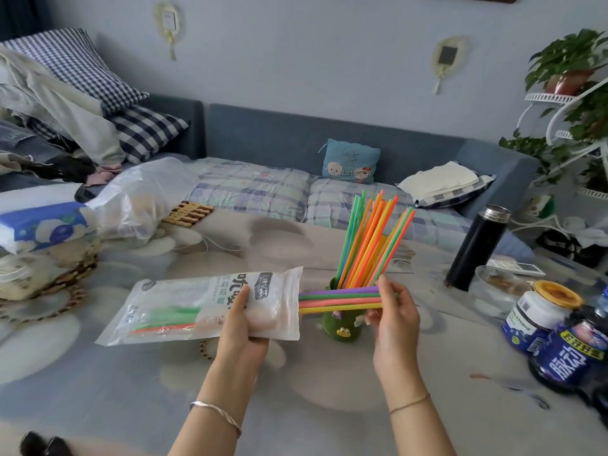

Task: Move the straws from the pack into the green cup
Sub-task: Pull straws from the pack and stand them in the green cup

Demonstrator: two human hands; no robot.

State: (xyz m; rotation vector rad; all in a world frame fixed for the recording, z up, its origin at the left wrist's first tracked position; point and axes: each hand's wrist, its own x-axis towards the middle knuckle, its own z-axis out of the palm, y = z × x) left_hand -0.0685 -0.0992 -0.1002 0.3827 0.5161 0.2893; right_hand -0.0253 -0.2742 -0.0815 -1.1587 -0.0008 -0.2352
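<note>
- At the lower middle of the frame, the left hand (245,319) grips the pack (184,307) near its open end. The thumb lies on top and the fingers are curled underneath.
- Just right of it, the right hand (393,311) pinches a bundle of straws (339,299), with the fingers closed around their right ends.
- The bundle of straws lies level and sticks partly out of the pack's mouth. Purple, green, pink, orange and yellow ones are stacked together.
- The pack is a clear plastic sleeve with white print, held slightly above the surface (131,390). A few green and orange straws show through its left part.
- The green cup (335,324) stands on the surface in the middle of the frame, behind the bundle and partly hidden by it. A small yellow figure is on its front.
- The standing straws (371,238) in the cup fan up and to the right, in green, orange and yellow.
- At the right of the frame, a black flask (473,248) stands well apart from the cup, with jars (539,311) below it.
</note>
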